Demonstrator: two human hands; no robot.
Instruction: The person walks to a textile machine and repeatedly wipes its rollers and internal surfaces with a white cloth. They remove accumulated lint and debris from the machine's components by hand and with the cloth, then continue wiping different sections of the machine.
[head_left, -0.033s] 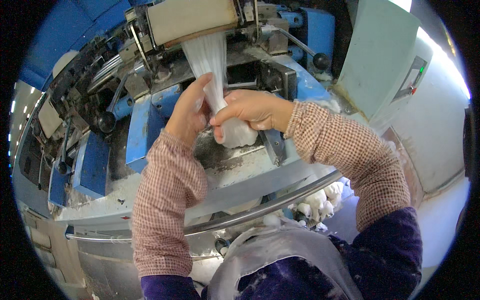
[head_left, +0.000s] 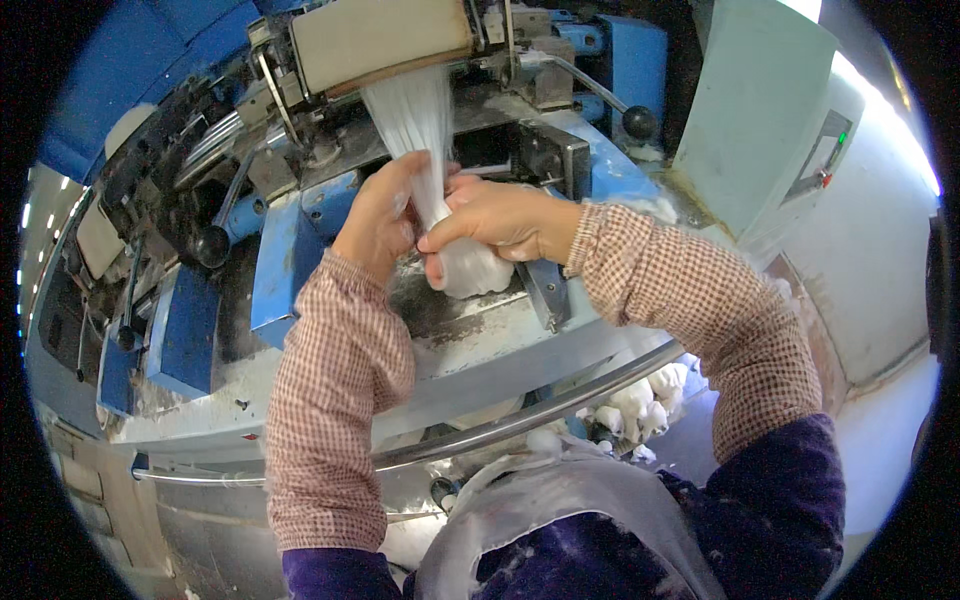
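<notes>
A web of loose white fibre [head_left: 408, 105] hangs from beneath a cream-coloured cover on the machine and narrows toward my hands. My right hand [head_left: 510, 222] is closed on the gathered strand, thumb in front, with a bunched white lump of fibre [head_left: 478, 272] hanging below it. My left hand [head_left: 385, 212] is at the strand's left side, its thumb raised along the fibre. The rest of its fingers curl behind the strand and are partly hidden. Both hands are close together, just above the machine's bed.
The cream cover [head_left: 385, 42] sits above the fibre. A black-knobbed lever [head_left: 638, 122] is at right, another black knob [head_left: 211, 245] at left. Blue metal blocks [head_left: 285, 265] flank the bed. A steel rail [head_left: 530, 415] crosses before me, with white fibre clumps [head_left: 640, 405] beyond it.
My right hand has shifted very slightly left. Both hands keep hold of the fibre, and the machine parts look the same.
</notes>
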